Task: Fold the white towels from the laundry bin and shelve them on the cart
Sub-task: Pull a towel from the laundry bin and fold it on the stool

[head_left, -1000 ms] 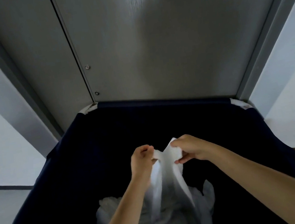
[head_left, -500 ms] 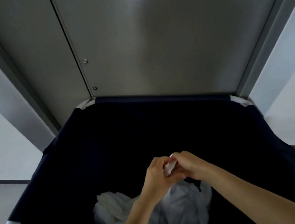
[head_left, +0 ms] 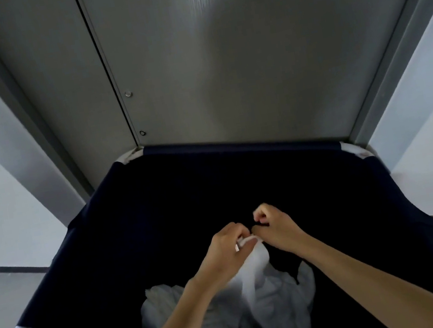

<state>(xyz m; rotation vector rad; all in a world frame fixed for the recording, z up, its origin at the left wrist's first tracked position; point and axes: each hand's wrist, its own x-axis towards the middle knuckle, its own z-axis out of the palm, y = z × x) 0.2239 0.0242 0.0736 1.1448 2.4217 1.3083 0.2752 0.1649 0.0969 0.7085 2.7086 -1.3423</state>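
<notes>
soft cloth towel (head_left: 275, 297), matt fabric bin (head_left: 161, 216)

White towels (head_left: 263, 296), plain navy laundry bin (head_left: 158, 202), grey door (head_left: 247, 44).

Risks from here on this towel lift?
Left hand pinches only a corner of the towel; it may slip. The towel runs down into the heap in the bin, so lifting may drag others. Whether the right hand holds it is unclear; a one-handed lift could twist it.
</notes>
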